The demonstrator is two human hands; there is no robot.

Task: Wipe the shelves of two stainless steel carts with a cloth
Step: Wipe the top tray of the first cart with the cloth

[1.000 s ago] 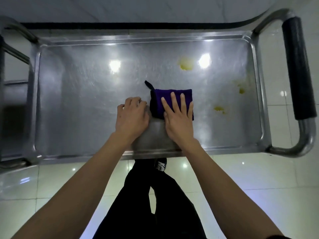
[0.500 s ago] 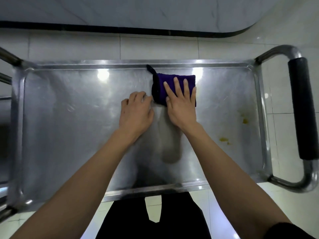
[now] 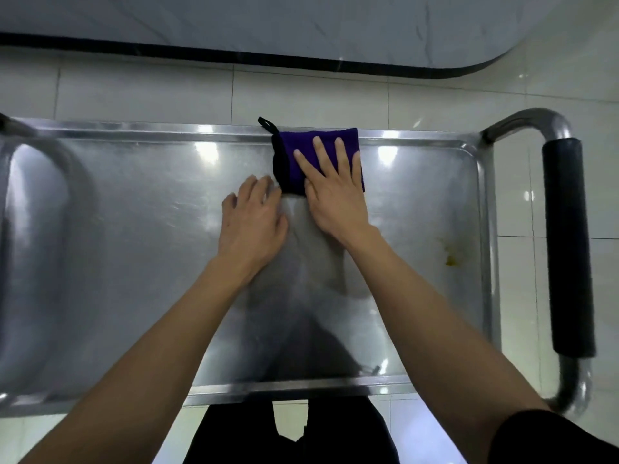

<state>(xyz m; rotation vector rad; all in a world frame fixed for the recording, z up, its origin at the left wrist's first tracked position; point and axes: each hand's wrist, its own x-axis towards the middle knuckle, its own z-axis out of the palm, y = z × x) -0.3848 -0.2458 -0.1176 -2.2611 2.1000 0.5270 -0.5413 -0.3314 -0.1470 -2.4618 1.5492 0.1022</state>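
Observation:
A folded purple cloth with a black edge and loop lies against the far rim of the stainless steel cart's top shelf. My right hand presses flat on the cloth with straight, spread fingers. My left hand rests on the bare steel just left of the cloth, its fingers slightly bent, holding nothing. A yellow stain sits on the shelf near its right end.
The cart's tube handle with a black grip runs along the right side. White floor tiles lie beyond the cart, and a dark-edged base crosses the top. My dark trousers show below the near rim.
My right hand pushed the cloth away from me, from mid-shelf to the far rim, covering a yellow spot on the way. My left hand followed alongside. A wiped streak trails behind the cloth.

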